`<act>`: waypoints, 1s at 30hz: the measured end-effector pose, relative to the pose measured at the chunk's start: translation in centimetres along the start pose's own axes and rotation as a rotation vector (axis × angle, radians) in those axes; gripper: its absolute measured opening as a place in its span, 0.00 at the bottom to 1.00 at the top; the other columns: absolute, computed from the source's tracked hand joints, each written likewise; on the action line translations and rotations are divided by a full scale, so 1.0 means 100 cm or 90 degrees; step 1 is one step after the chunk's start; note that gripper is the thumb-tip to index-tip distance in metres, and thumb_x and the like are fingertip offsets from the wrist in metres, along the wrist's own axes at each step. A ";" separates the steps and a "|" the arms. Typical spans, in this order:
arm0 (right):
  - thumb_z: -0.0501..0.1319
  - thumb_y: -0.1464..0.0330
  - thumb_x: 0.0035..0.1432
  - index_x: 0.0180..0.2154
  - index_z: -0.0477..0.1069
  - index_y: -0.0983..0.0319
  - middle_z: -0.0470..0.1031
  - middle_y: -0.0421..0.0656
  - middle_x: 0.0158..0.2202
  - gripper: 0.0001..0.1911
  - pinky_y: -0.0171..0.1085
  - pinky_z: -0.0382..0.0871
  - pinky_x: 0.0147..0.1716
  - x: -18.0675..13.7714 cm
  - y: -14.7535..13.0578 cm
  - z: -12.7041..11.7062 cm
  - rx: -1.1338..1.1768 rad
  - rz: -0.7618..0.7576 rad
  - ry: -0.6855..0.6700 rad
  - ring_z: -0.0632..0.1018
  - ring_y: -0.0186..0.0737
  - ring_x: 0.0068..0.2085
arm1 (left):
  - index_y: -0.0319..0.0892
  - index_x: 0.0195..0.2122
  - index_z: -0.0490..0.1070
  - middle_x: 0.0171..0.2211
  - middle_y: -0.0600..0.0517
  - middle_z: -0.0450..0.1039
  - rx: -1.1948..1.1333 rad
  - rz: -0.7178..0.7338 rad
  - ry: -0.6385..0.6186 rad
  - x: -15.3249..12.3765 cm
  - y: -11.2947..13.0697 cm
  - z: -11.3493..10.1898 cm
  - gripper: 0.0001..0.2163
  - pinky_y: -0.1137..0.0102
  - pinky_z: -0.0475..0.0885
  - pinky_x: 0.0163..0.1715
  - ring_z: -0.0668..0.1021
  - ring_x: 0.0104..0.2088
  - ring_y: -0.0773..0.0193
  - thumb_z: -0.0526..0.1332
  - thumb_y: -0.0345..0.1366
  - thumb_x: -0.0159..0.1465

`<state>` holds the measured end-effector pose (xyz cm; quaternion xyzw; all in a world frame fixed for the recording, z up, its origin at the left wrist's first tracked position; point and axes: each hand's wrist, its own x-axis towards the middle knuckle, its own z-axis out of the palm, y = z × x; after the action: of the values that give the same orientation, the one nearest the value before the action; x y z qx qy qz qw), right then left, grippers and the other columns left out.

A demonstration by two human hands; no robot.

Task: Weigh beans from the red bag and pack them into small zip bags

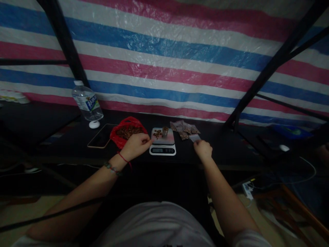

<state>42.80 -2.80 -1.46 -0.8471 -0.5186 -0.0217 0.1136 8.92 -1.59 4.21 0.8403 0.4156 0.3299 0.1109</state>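
A white kitchen scale [162, 149] sits in the middle of the black table. On its plate lie several small brown pieces [157, 133] beside a small upright cup [165, 131]. My left hand [136, 145] is at the scale's left edge, thumb and fingers pinched together; whether anything is in them is too small to tell. Just behind it, a red plastic bag [130, 122] lies open with many brown pieces inside. My right hand [203, 150], right of the scale, has its fingers closed on a small clear plastic bag [194, 137]. Several filled small bags [183, 127] lie behind it.
A phone [101, 136], a white earbud case [94, 124] and a clear bottle [87, 102] stand to the left. Dark metal poles [67, 41] slant up on both sides before a striped sheet [164, 65]. A power strip [247, 189] hangs low at right.
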 end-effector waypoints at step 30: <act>0.61 0.63 0.52 0.43 0.71 0.62 0.72 0.45 0.37 0.17 0.37 0.67 0.35 -0.065 -0.107 -0.057 0.594 -0.333 0.135 0.71 0.39 0.35 | 0.37 0.29 0.70 0.26 0.51 0.74 -0.647 -0.245 -0.082 -0.020 0.014 0.023 0.12 0.79 0.61 0.15 0.72 0.20 0.73 0.64 0.42 0.54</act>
<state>30.76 -5.05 4.93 -0.5428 -0.6521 0.0978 0.5202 10.36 -3.83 2.17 0.6084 0.3422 0.4109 0.5865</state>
